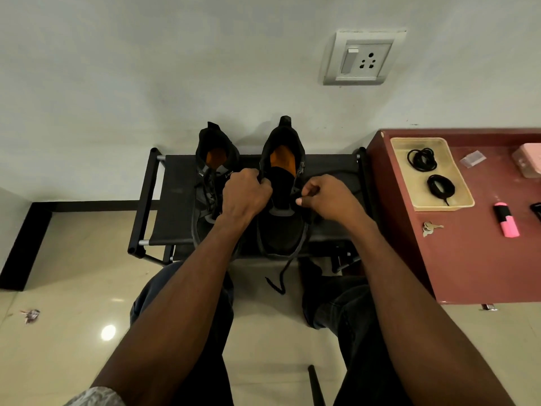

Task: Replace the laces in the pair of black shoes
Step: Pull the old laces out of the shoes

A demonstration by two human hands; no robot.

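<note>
Two black shoes with orange insoles stand side by side on a black rack [172,206]. The left shoe [209,183] still carries a lace. My left hand [247,194] grips the left edge of the right shoe [282,218] near its opening. My right hand [328,196] pinches something small and dark at that shoe's right eyelet row, apparently the lace. A loose black lace end [279,278] hangs from the shoe's toe down to the floor. Two coiled black laces [423,159] [440,186] lie in a cream tray [459,183] on the maroon table at the right.
The maroon table [474,259] also holds keys [430,228], a pink highlighter [506,219], a small clear packet [472,159] and a pink box [528,159]. A wall socket [363,58] sits above. My knees are below the rack, over the tiled floor [73,259].
</note>
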